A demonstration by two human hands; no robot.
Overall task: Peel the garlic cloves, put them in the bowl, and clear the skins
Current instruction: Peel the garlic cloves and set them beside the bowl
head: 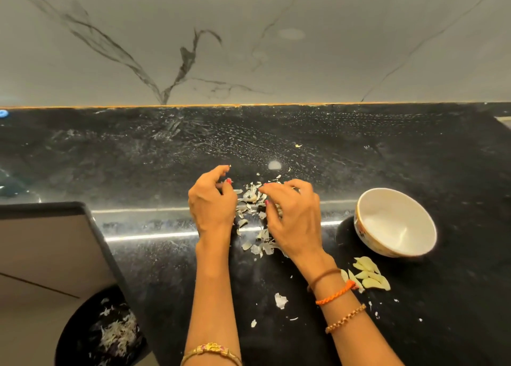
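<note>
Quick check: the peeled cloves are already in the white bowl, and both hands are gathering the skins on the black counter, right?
Not quite. The head view shows the white bowl empty; the peeled cloves lie on the black counter just in front of it. The rest holds: left hand and right hand are over the skins.

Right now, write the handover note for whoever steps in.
Left hand: fingers curled beside the skins; grip unclear.
Right hand: fingers curled over the same skins; grip unclear.
Cloves: peeled, on the counter near the bowl.
Bowl: empty.
Bin: holds skins already.
Done: peeling, as far as visible.
Left: cloves into bowl; skins, including stray bits near the wrists, cleared.
</note>
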